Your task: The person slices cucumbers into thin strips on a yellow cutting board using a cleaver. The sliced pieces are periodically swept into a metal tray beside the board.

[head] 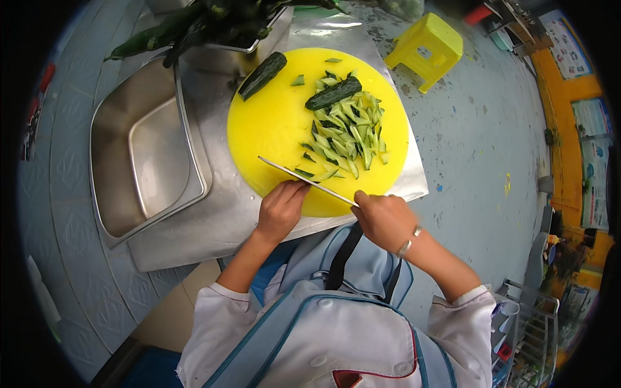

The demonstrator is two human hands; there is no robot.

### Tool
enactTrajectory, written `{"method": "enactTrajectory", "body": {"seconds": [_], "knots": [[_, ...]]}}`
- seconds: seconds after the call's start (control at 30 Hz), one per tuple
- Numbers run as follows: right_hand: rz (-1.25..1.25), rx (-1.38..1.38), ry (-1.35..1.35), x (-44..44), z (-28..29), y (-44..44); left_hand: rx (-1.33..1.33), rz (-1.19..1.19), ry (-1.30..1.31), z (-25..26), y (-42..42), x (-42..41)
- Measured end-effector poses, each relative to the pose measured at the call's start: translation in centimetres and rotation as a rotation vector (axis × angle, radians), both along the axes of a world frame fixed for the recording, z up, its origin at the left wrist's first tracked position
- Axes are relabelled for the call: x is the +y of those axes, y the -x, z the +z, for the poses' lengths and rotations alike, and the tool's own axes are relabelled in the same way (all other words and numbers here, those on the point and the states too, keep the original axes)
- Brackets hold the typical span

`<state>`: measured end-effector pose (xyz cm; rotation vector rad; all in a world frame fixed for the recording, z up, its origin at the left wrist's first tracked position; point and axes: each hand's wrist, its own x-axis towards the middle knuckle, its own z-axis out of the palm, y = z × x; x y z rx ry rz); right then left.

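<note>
My right hand (384, 219) grips a knife (310, 182) by its handle. The blade is seen nearly edge-on and slants up to the left over the near part of a round yellow cutting board (262, 131). Curled fingers of my left hand (283, 206) rest right against the near side of the blade; whatever lies under them is hidden. Beyond the blade spreads a pile of sliced cucumber (347, 133). An uncut cucumber piece (334, 94) lies on the pile's far side. Another cucumber piece (263, 76) sits at the board's far left edge.
Left of the board is a deep stainless steel pan (160, 160). Behind it, whole cucumbers (194, 29) are heaped over another metal container (213, 58). The board rests on a metal tabletop (223, 194). A yellow plastic stool (429, 48) stands on the floor at the far right.
</note>
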<state>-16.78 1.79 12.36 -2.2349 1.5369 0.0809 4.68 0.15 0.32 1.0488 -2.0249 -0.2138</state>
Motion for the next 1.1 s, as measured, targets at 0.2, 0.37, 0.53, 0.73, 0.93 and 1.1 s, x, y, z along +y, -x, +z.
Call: {"method": "enactTrajectory", "body": {"seconds": [0.2,0.37,0.53,0.73,0.93,1.1], "knots": [[-0.087,-0.064,0.231,-2.1,-1.3,1.7,0.097,0.039,-0.068,0.2,2.4,-1.9],[-0.07,-0.004,0.537,-0.4,-1.1,3.5,0.307,0.274,0.083,8.4,-1.0,-1.6],[-0.046,0.085,0.634,0.9,-2.6,4.3,-0.213,-0.076,-0.174,10.6,0.6,-6.3],[0.014,0.073,0.655,2.1,-3.0,5.0,-0.409,-0.062,-0.046,3.3,3.5,-13.0],[0.036,0.07,0.692,2.8,-2.6,6.5,-0.267,-0.396,-0.101,5.2,5.3,-11.0],[0.15,0.05,0.681,2.7,-1.7,5.2,-0.346,-0.268,0.022,4.8,7.1,-12.2]]}}
